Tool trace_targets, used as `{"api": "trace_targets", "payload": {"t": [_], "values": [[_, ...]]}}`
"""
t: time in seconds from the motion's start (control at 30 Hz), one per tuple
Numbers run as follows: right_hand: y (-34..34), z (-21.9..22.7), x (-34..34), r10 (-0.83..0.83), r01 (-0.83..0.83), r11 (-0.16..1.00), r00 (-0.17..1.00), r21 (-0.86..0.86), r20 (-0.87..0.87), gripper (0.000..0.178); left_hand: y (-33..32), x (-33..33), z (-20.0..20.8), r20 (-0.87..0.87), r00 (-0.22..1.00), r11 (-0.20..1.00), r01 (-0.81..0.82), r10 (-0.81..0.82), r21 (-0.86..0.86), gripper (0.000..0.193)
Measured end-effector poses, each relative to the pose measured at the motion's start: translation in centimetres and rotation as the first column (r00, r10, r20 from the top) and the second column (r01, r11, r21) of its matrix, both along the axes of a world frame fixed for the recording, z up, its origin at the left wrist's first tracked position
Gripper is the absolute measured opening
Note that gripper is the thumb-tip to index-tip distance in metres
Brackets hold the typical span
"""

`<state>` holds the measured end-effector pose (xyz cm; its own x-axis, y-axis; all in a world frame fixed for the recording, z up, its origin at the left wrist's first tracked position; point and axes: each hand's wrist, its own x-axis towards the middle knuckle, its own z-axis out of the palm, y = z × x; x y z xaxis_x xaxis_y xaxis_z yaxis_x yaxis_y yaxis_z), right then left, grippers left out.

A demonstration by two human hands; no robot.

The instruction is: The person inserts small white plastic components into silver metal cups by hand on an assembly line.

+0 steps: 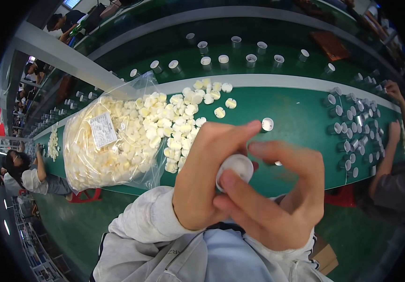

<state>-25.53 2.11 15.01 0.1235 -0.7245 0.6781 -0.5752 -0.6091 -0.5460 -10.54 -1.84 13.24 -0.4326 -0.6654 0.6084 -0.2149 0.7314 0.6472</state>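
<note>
A small round cup [238, 170] with a white face is held in the curled fingers of my left hand [196, 176], in front of my chest. Most of its side is hidden by that hand. My right hand [289, 202] lies over it from the right, one fingertip touching the white face. Its other fingers are bent and spread apart, partly blurred, and grip nothing visible. Just beyond my hands a silver cup with a white inside [267, 124] stands on the green table [301, 122]. Loose cream-white round pieces [180, 127] lie beyond my left hand.
A large clear bag [82, 162] full of the pieces lies at the left, its mouth toward the pile. Many silver cups [352, 127] crowd the right, near a co-worker's arms [390, 145]. More cups [251, 60] stand on the green strip behind the pale rail [277, 81].
</note>
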Motion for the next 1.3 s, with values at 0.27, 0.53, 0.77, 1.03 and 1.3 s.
{"api": "trace_targets", "payload": {"t": [0.27,0.53,0.77,1.03,1.3], "values": [[0.0,-0.2,-0.4,0.029,-0.036,0.997,0.994,0.072,0.102,0.034,0.5,-0.2,-0.1,0.028,1.000,0.989,-0.007,0.003,0.151,0.057],[0.1,-0.5,-0.7,-0.036,0.036,0.999,0.998,0.009,0.059,0.032,0.5,-0.2,0.1,0.001,0.999,0.989,0.041,-0.041,0.141,0.060],[-0.1,-0.8,-0.3,-0.024,0.021,0.998,0.999,0.057,0.042,0.032,0.1,0.1,-0.5,0.014,1.000,0.987,0.004,-0.006,0.162,0.063],[-0.6,-1.4,0.0,-0.067,0.062,0.991,0.997,0.115,0.041,0.039,-0.4,-0.3,-1.1,0.070,0.997,0.991,-0.026,0.017,0.132,0.060],[-2.1,-4.6,-2.0,-0.029,0.029,1.000,1.000,0.009,-0.011,0.035,-2.5,0.2,1.2,0.327,0.933,0.960,0.061,-0.152,0.273,0.065]]}}
